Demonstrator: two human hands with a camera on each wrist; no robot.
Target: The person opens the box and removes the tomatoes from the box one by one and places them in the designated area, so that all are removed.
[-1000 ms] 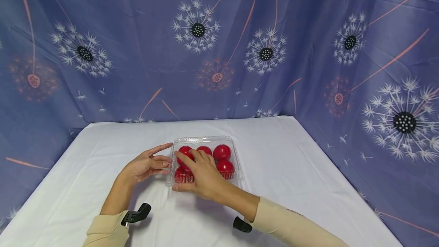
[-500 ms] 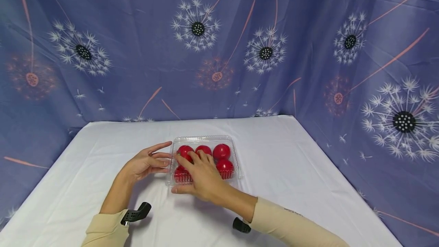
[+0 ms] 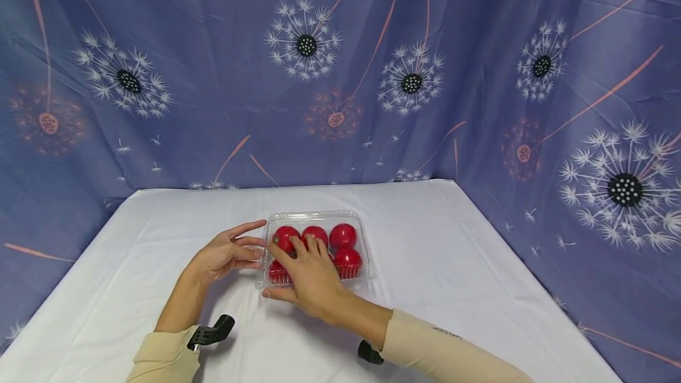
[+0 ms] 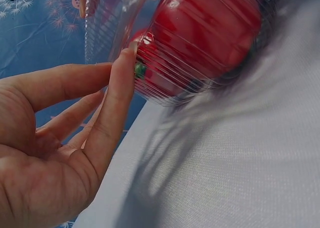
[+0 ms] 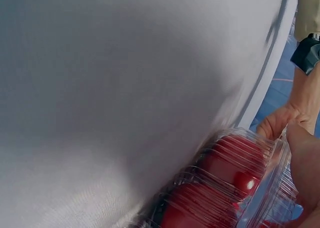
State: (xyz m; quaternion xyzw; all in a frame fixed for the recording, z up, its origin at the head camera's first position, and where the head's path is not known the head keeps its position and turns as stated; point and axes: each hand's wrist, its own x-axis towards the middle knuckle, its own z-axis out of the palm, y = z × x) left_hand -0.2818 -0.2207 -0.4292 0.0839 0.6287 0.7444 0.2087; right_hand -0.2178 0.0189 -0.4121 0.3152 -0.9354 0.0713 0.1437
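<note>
A clear plastic clamshell box (image 3: 311,216) with several tomatoes (image 3: 343,236) inside stands in the middle of the table, its lid lowered over them. My right hand (image 3: 314,279) lies spread across the lid, index finger toward the left edge and thumb along the front rim. Beside the left rim is my left hand (image 3: 220,257), its fingers extended and apart in the head view. The left wrist view shows the thumb (image 4: 120,78) of that hand right at the rim, next to a tomato (image 4: 205,28). In the right wrist view, tomatoes (image 5: 197,205) show through the ribbed side.
A white cloth (image 3: 425,253) covers the table. Behind and beside it hangs a blue curtain (image 3: 213,75) with a dandelion print. Each forearm wears a beige sleeve with a black wrist mount (image 3: 213,331).
My right hand has shifted slightly left and toward the front over the lid, with its forearm following. The left hand and the box stay nearly in place.
</note>
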